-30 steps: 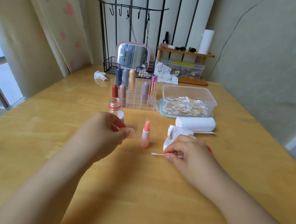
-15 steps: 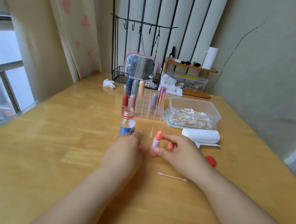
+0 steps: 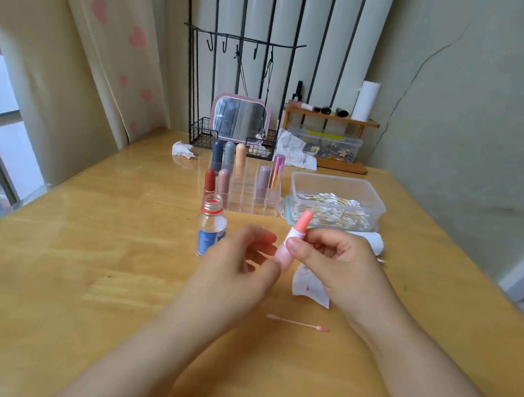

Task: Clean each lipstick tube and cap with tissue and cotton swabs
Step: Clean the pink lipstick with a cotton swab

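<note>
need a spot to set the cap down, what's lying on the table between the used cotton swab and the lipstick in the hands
In the head view, a crumpled tissue lies between the used cotton swab and the lipstick; otherwise bare table.

Pale wall (image 3: 471, 124) cracked, beyond and right of grip. Heart-print curtain (image 3: 116, 63) and daylit window (image 3: 2, 142) far left. Wooden surface (image 3: 100, 250) glossy. Small wooden shelf (image 3: 331, 118) at back.

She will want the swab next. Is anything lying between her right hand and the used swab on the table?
Nothing visible: the swab lies on bare table below the right hand, which holds the lipstick.
</note>
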The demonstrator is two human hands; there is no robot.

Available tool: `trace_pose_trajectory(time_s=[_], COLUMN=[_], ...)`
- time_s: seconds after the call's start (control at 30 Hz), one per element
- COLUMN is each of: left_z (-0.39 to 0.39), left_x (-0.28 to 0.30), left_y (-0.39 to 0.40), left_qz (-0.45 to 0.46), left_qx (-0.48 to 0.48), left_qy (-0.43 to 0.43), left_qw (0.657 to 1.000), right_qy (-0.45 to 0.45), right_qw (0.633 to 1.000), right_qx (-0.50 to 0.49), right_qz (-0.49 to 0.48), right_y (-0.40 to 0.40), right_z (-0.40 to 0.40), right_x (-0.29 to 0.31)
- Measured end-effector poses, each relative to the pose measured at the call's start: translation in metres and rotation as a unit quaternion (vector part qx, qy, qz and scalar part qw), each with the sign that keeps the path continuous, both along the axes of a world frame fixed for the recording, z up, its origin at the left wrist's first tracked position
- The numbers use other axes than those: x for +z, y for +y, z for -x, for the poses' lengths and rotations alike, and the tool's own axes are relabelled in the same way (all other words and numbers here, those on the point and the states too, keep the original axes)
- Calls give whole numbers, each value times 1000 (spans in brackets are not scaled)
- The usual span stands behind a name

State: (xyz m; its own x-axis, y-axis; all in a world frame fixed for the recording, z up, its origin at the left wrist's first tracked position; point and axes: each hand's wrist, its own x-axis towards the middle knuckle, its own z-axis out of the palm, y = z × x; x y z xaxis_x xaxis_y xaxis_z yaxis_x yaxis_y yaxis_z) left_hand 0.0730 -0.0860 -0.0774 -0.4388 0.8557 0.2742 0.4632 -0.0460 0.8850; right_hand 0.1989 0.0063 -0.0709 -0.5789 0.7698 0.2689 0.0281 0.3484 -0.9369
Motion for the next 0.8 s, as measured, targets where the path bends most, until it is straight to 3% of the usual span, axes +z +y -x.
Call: trace_pose_trajectory(time_s=[0.07,0.23,0.37,0.43,0.57,0.7,0.8], left_z=[-4,-1,2,2,1,-2,-3], left_x=[0,2,6,5,1,4,3], left_y=[-1,-3,-6,-6,-3,-5,-4], left_qz=[12,-22,-11,-23,-52,-43,-44], left_qx=[-55,-165,-286,-278,-228,-298,-272], left_qy=[-87,-200,-369,-377,-316,-346,-355], left_qw=[995,966,884,883,919,888,893], right_qy=[26,90,118,118,112,131,126], right_qw=[999,988,975,976,981,973,978], right_qx=[6,108,180,173,148,176,154], right_qz=[21,64,62,55,54,73,60], right_y=[0,-4,-7,-7,-9,-11,-11], right_z=[-2,-5,-10,-10,-7,-8,-8], right_x=[3,12,21,21,18,20,20])
